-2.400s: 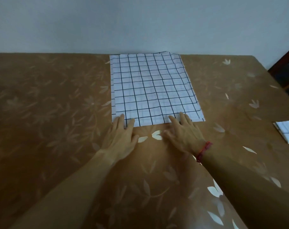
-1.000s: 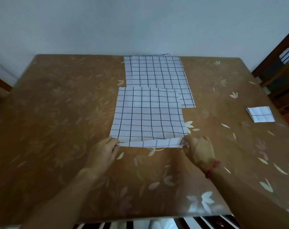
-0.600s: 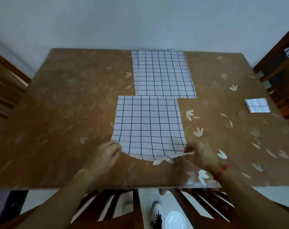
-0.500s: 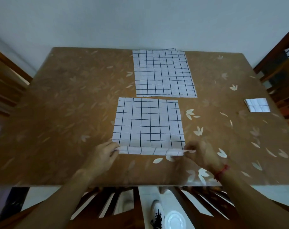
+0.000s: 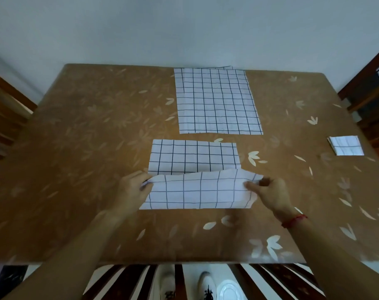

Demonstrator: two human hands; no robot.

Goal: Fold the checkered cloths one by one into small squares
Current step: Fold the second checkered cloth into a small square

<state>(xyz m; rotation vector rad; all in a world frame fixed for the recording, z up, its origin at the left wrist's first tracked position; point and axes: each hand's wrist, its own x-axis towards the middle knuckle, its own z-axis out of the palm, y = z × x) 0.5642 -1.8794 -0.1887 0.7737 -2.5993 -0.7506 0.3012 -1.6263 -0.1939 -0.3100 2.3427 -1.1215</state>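
1. Shoes show on the pale floor at the bottom edge, behind dark wooden slats that sit just under the near rim of the tabletop.
2. The tabletop is brown with a pale leaf pattern, and both forearms reach in over its near edge.
3. The left hand grips the left corner of the checkered cloth, its fingers curled round the raised edge.
4. The right hand, with a red cord on the wrist, pinches the right corner of the same edge between thumb and fingers.
5. This cloth, white with a dark grid, lies in the middle of the tabletop toward the front. Its near part is lifted between the 2 hands and turned over toward the far side, paler underside up. The held edge overlaps the near strip of the far part, which lies flat.
6. Beyond it, across a narrow strip of bare tabletop, a stack of unfolded checkered cloths lies flat and reaches the far edge. A lower layer peeks out along the back.
7. Well apart to the right, near the tabletop's right edge, sits 1 folded square of the same fabric.
8. Wooden chairs flank the tabletop on the left and right, and a plain pale wall stands behind.
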